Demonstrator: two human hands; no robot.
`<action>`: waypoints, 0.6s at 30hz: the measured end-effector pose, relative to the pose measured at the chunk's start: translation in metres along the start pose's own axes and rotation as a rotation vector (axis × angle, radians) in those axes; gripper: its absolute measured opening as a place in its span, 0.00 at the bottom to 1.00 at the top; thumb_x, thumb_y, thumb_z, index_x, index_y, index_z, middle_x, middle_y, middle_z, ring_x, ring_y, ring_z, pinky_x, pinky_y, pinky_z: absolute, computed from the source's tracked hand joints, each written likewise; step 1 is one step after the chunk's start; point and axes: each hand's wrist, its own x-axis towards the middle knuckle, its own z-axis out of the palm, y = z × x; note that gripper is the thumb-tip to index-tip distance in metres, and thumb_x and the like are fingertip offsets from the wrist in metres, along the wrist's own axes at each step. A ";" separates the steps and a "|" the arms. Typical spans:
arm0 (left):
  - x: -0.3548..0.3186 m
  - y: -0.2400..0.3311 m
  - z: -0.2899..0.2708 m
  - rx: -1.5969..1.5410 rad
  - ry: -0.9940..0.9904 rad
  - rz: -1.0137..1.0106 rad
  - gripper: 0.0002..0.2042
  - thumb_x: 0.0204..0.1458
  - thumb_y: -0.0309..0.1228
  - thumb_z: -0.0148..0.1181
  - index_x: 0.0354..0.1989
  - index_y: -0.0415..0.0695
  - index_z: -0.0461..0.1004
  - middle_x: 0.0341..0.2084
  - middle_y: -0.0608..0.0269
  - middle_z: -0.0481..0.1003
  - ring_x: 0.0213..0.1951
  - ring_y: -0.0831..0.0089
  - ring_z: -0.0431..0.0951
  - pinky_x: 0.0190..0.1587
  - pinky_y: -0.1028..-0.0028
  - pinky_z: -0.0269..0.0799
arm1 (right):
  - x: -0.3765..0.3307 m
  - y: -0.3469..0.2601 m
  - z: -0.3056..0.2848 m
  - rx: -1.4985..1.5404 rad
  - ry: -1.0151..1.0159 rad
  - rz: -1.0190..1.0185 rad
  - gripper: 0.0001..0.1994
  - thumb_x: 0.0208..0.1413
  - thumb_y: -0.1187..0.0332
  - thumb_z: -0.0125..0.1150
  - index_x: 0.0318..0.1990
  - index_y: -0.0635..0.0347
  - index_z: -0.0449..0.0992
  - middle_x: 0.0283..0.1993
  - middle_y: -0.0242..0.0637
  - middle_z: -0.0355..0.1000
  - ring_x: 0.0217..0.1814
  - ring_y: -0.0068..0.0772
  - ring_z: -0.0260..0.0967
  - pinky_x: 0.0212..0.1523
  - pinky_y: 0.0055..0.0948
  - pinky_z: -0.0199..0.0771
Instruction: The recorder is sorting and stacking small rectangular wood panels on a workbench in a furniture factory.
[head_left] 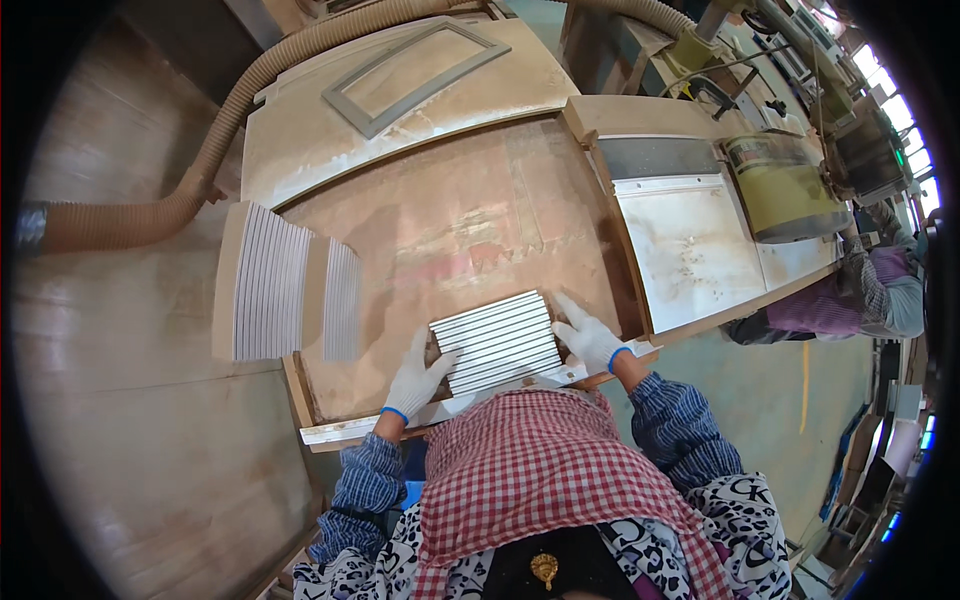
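A row of white slats (500, 340) is squared on the table (440, 240), pressed at each end by the flat, open left hand (418, 378) and right hand (590, 338).
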 end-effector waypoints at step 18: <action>0.015 0.056 -0.010 0.516 -0.033 -0.078 0.33 0.55 0.48 0.58 0.65 0.41 0.63 0.58 0.40 0.67 0.57 0.48 0.70 0.61 0.61 0.64 | 0.013 -0.002 0.004 -0.057 0.134 -0.047 0.27 0.60 0.55 0.54 0.63 0.60 0.63 0.58 0.56 0.69 0.60 0.53 0.68 0.59 0.41 0.67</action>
